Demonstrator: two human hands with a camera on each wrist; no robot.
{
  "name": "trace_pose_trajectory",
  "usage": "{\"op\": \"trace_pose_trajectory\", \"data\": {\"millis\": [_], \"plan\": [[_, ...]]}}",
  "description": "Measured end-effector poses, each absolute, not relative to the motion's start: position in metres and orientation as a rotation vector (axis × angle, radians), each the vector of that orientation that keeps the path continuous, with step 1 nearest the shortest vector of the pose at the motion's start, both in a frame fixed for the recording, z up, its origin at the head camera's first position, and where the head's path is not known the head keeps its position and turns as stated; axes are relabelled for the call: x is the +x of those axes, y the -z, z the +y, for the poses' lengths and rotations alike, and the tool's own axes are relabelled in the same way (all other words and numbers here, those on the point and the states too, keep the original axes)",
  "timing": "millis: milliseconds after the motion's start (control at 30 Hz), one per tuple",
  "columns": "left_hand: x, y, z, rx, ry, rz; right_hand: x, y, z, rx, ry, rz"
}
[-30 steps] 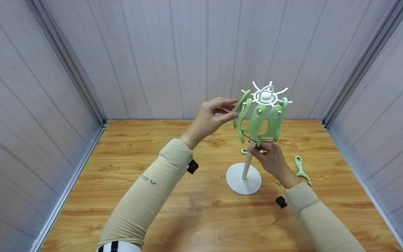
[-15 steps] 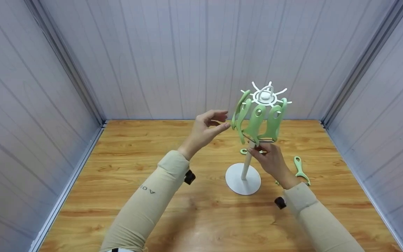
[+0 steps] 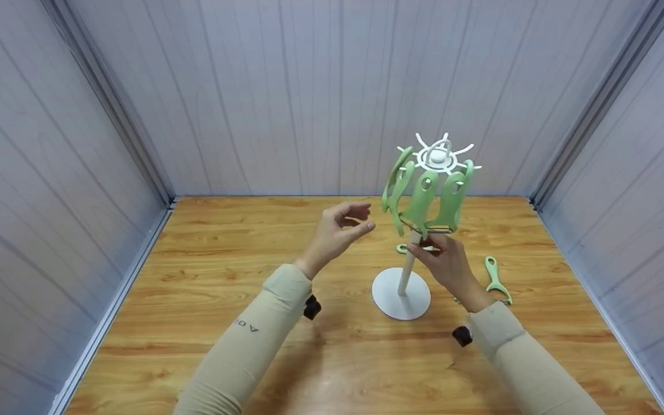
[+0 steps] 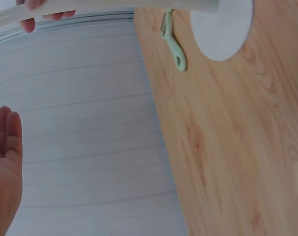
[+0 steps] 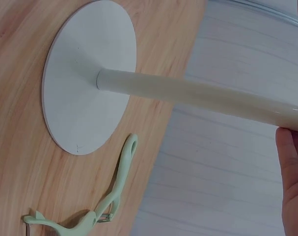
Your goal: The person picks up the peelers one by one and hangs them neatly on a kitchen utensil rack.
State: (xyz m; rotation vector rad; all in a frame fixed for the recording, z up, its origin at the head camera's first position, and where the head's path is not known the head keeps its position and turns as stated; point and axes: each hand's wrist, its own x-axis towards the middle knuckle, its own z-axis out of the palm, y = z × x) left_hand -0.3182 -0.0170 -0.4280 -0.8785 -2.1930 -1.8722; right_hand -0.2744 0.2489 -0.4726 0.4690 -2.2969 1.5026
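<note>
A white rotating rack [image 3: 451, 168] with curved hooks tops a pale pole [image 5: 188, 92] on a round white base [image 3: 387, 301]. Several light green peelers [image 3: 422, 199] hang by their handle holes on its left and front hooks. My right hand [image 3: 447, 265] grips the pole just below the hanging peelers, fingers partly hidden behind it. Left of the rack, my left hand [image 3: 338, 230] is held in the air with fingers loosely bent and nothing in them. The left wrist view shows that hand's palm and fingers [image 4: 13, 132] apart from everything.
On the wooden table [image 3: 222, 265], a loose green peeler [image 3: 492, 271] lies right of the base, with another peeler [image 4: 177, 51] behind the pole. Part of one more shows beside my right wrist. Pale panel walls [image 3: 251, 98] enclose the back and sides.
My left hand has drawn away from the leftmost hanging peeler, moving down and slightly left. My right hand keeps its hold on the pole, and the rack has barely moved.
</note>
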Motion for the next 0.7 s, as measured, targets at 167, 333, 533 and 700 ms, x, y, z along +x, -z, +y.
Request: {"op": "trace_pose_trajectory", "data": {"millis": [167,333,533,700], "plan": [[-0.315,0.439,-0.013,-0.877,1.894,-2.212,-0.272,0.476,0.253,0.540,-1.605,-2.185],[-0.312,0.450,-0.007,-0.878,1.909,-2.214,-0.270,0.480,0.260,0.583,-1.443,-2.188],[-0.309,0.458,0.001,-0.871,1.949,-2.217,-0.265,0.483,0.271,0.540,-1.346,-2.211],[-0.306,0.465,0.010,-0.876,1.961,-2.232,-0.260,0.484,0.280,0.453,-1.353,-2.259]]}}
